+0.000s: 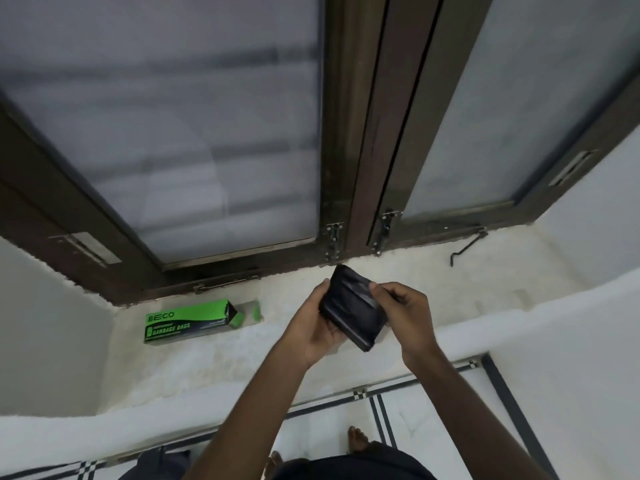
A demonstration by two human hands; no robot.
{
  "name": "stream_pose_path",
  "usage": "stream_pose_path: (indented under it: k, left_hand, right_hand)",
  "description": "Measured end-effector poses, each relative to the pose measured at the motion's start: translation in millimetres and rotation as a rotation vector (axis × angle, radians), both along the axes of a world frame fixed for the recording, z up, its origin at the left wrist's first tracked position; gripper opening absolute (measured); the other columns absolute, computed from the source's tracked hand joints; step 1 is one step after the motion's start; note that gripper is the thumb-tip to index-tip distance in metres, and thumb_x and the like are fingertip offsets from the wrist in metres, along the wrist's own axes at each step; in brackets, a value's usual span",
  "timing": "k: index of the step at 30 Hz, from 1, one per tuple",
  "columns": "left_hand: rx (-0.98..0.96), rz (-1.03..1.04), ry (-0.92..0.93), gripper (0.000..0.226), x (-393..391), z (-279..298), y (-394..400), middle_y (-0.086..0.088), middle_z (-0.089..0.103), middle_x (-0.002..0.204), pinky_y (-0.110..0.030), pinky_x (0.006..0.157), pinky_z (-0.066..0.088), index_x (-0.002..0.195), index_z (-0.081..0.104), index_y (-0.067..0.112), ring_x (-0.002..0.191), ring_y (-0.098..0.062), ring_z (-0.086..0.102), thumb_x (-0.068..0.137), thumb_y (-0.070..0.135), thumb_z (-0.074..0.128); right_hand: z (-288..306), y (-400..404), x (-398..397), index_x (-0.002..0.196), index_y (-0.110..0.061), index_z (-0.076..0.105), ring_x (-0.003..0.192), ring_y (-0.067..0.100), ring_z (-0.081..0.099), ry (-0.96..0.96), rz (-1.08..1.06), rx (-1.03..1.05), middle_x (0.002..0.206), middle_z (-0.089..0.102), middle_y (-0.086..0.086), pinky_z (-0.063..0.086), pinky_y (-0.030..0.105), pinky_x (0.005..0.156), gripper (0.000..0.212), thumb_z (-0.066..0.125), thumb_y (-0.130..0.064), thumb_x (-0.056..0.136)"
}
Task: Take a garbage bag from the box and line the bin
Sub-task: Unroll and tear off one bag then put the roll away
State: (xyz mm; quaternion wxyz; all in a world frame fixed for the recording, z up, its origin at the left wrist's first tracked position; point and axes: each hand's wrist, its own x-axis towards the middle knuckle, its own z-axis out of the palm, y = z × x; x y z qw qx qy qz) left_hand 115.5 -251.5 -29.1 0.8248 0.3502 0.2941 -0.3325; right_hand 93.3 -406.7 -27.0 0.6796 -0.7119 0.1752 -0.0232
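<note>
Holding a folded black garbage bag [353,308] above the white window sill [242,358], in front of the closed dark-framed window [349,133]. Cradling the bag's underside and left edge in the left hand [317,327], palm up, fingers curled closed around the folded plastic, thumb tip resting near the bag's upper left corner. Pinching the bag's right edge with the right hand [403,308], thumb and forefinger pressed narrow on a fold of the plastic, remaining fingers tucked behind. Tilting the bag, with the upper corner pointing toward the window frame and the lower corner toward the floor.

Lying on the sill to the left, well apart from both hands: the green and black garbage bag box [188,323], flat on its side, right end flap standing open. Resting on the sill at the far right, near the frame: a dark window stay hook [467,247]. Showing below the sill edge: white floor tiles [346,427] with dark border lines, and bare toes.
</note>
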Motion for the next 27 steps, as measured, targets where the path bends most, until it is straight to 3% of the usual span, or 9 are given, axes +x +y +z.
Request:
stream_pose_path:
  k: [5,13,16,19,23,24,27]
  left_hand:
    - [0.009,-0.041,0.026,0.043,2.4,-8.0,-25.3,-0.016,0.07,0.122,-0.044,0.09,0.056,0.131,0.059,0.007,0.113,-0.032,0.065,0.092,0.021,0.067]
    - [0.127,-0.108,0.016,0.033,6.2,-14.0,-32.0,-0.014,0.076,0.105,-0.031,0.061,0.059,0.117,0.067,0.002,0.087,-0.026,0.073,0.088,0.016,0.072]
    - [0.186,-0.088,-0.017,0.036,14.2,-20.5,-26.9,-0.016,0.076,0.106,-0.033,0.067,0.06,0.117,0.068,0.001,0.089,-0.027,0.074,0.084,0.014,0.076]
    - [0.253,-0.057,-0.043,0.04,20.3,-26.6,-25.6,-0.017,0.075,0.108,-0.038,0.085,0.058,0.117,0.068,0.001,0.102,-0.031,0.071,0.08,0.014,0.079]
    - [0.319,-0.049,-0.075,0.036,26.8,-26.8,-26.6,-0.013,0.076,0.1,-0.028,0.063,0.055,0.114,0.069,0.004,0.084,-0.024,0.069,0.083,0.017,0.078]
    - [0.33,-0.044,-0.084,0.034,27.4,-27.7,-26.6,-0.013,0.075,0.097,-0.029,0.064,0.056,0.114,0.069,0.004,0.081,-0.023,0.068,0.083,0.017,0.078]
    - [0.307,-0.033,-0.102,0.028,27.6,-24.8,-29.1,-0.014,0.076,0.105,-0.034,0.087,0.056,0.112,0.071,0.003,0.084,-0.023,0.07,0.087,0.017,0.074]
  right_hand:
    - [2.3,-22.6,10.8,0.081,-0.004,0.072,0.066,0.015,0.058,0.034,-0.17,0.142,0.072,0.069,0.005,0.049,0.028,0.06,0.021,0.064,-0.016,0.096]
    - [12.0,-89.2,39.9,0.09,-0.009,0.071,0.08,0.018,0.064,-0.03,-0.337,0.19,0.087,0.071,0.008,0.056,0.027,0.063,0.016,0.062,-0.019,0.098]
    - [11.5,-118.9,45.4,0.088,-0.011,0.07,0.083,0.017,0.065,-0.023,-0.412,0.169,0.088,0.07,0.006,0.057,0.026,0.064,0.017,0.063,-0.023,0.097]
    - [9.1,-149.1,47.6,0.082,-0.016,0.07,0.076,0.014,0.061,-0.023,-0.491,0.135,0.083,0.068,0.002,0.051,0.019,0.052,0.018,0.063,-0.023,0.097]
    - [2.4,-186.1,54.6,0.077,-0.017,0.068,0.072,0.014,0.055,0.001,-0.592,0.106,0.077,0.063,-0.001,0.047,0.016,0.047,0.02,0.066,-0.023,0.096]
    - [-0.5,-194.3,57.0,0.076,-0.017,0.068,0.073,0.016,0.054,0.012,-0.612,0.084,0.075,0.062,-0.001,0.047,0.018,0.049,0.02,0.066,-0.024,0.095]
    - [-7.6,-220.3,64.2,0.074,-0.015,0.067,0.077,0.022,0.051,0.057,-0.662,-0.05,0.07,0.059,-0.001,0.044,0.028,0.058,0.025,0.066,-0.027,0.095]
